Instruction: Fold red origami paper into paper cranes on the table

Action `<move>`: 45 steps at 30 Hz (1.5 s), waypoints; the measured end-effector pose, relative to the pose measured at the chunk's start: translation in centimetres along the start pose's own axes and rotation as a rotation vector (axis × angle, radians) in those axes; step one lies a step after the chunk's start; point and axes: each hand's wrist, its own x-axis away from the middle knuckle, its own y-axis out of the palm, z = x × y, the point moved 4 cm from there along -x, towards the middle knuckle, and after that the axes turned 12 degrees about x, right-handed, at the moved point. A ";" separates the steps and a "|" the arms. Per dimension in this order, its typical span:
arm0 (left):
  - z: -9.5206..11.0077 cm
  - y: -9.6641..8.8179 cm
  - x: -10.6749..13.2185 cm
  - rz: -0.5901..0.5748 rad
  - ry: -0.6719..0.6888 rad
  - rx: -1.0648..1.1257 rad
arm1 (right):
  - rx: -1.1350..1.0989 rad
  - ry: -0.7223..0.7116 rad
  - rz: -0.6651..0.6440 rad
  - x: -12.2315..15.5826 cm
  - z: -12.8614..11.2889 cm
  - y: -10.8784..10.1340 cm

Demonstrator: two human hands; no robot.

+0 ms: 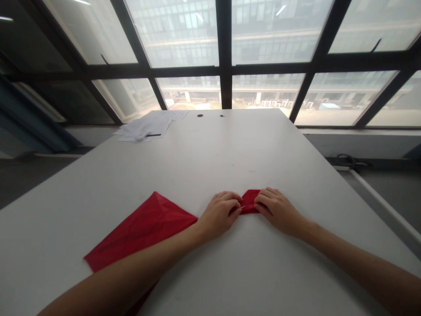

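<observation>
A small folded piece of red paper [250, 201] lies on the white table [210, 149] between my two hands. My left hand [221, 213] has its fingers curled and pinches the paper's left edge. My right hand [276, 209] presses curled fingers down on the paper's right side and hides part of it. A larger creased red paper sheet [141, 230] lies flat to the left, partly under my left forearm.
A loose stack of white papers [148, 126] with a dark pen rests at the table's far left corner. Two small round holes [200, 115] sit near the far edge. Large windows stand behind the table. The floor drops away on both sides.
</observation>
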 end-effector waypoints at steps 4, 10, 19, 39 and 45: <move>0.1 0.0 0.0 -0.011 -0.004 0.023 | -0.048 -0.094 -0.016 -0.3 -0.1 -0.2; -0.1 -0.2 0.2 0.000 -0.038 0.114 | -0.087 -0.047 -0.123 -1.6 -0.2 -0.5; -0.3 -0.2 0.3 -0.020 -0.022 0.135 | -0.113 0.015 -0.130 -2.1 -0.5 -0.5; 0.2 -2.4 1.2 -0.023 -0.024 -0.041 | -0.099 0.074 -0.101 -1.9 0.0 0.4; 0.6 -2.3 1.1 -0.034 -0.053 -0.085 | -0.112 0.079 -0.097 -1.8 0.0 0.3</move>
